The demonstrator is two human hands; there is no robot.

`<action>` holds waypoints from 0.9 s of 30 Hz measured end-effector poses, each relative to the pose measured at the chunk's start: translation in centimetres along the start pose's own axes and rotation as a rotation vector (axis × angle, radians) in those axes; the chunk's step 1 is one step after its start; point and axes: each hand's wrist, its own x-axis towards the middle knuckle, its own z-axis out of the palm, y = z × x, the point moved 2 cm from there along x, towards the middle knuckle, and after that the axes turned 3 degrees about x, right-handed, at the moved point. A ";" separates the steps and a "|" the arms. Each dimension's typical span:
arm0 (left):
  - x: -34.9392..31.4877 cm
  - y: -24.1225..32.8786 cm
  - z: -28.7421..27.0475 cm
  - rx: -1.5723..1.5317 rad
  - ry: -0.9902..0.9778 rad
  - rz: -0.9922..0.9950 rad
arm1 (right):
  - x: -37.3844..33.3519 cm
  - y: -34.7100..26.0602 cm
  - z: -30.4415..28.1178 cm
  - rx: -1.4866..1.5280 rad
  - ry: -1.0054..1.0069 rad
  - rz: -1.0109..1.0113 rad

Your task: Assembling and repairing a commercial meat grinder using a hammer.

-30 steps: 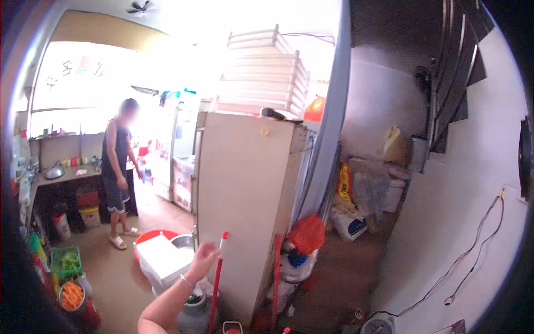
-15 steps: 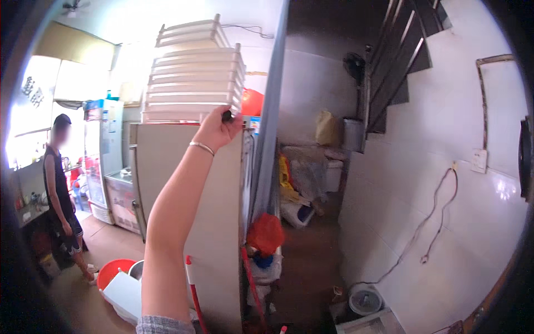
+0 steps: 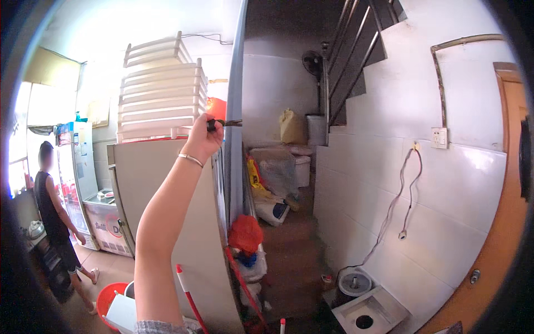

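Observation:
My left hand (image 3: 204, 138), with a thin bracelet at its wrist, is raised at the end of an outstretched arm. Its fingers are closed around a dark tool (image 3: 229, 123) with a black handle and a slim, seemingly forked tip pointing right. Whether it is scissors or pliers I cannot make out. Behind the hand, a stack of white slatted racks (image 3: 158, 97) rests on top of a tall pale cabinet (image 3: 167, 206). Just right of the hand hangs a blue-grey curtain (image 3: 236, 72). My right hand is out of view.
A person (image 3: 53, 206) in dark clothes stands at the left, by a glass-door fridge (image 3: 83, 145). Below are a red basin (image 3: 108, 300) and red poles (image 3: 189, 295). Sacks (image 3: 272, 209) lie beyond the curtain. A loose cord (image 3: 389, 228) hangs on the right wall above a lidded bucket (image 3: 355, 283).
The view has turned right, bringing the wooden door into sight. My left hand still grips the dark tool, whose tip now shows pointing right. The person at the left has changed posture.

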 end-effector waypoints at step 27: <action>-63.0 -50.0 4.5 0.254 -1.390 -1.854 | -33.6 1.5 -14.0 0.774 1.120 -0.638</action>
